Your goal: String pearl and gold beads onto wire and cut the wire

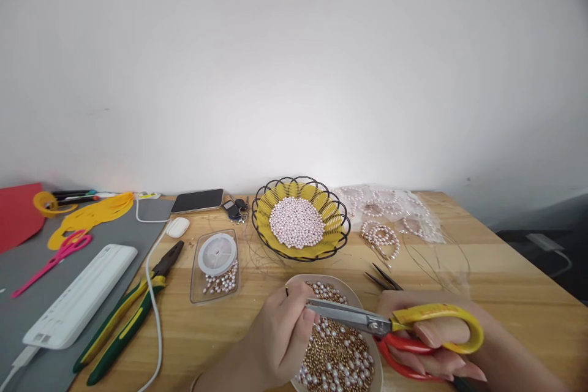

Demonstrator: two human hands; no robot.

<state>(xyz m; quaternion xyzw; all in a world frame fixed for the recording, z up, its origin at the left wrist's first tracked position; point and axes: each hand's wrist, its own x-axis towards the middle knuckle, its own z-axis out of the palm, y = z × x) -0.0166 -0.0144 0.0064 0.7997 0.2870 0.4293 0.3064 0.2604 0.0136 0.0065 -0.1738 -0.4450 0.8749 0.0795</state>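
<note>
In the head view my right hand [432, 343] grips a pair of scissors [353, 316] with one yellow and one red handle loop. Their blades look closed and point left. The tips reach the fingers of my left hand [287, 331], which is closed in a pinch; whatever it holds is too small to make out. Both hands are over a shallow bowl [377, 373] filled with gold and pearly beads [337, 343], partly covered by my left hand. Black tweezers [386, 278] lie just beyond my right hand.
A yellow-and-black basket [333, 242] holds pink beads. Left of it are a clear box [197, 291] with a spool [217, 254], pliers [133, 312], a power strip [82, 294] and pink scissors [52, 263]. Beaded strands [381, 239] and a plastic bag [425, 217] lie at the right.
</note>
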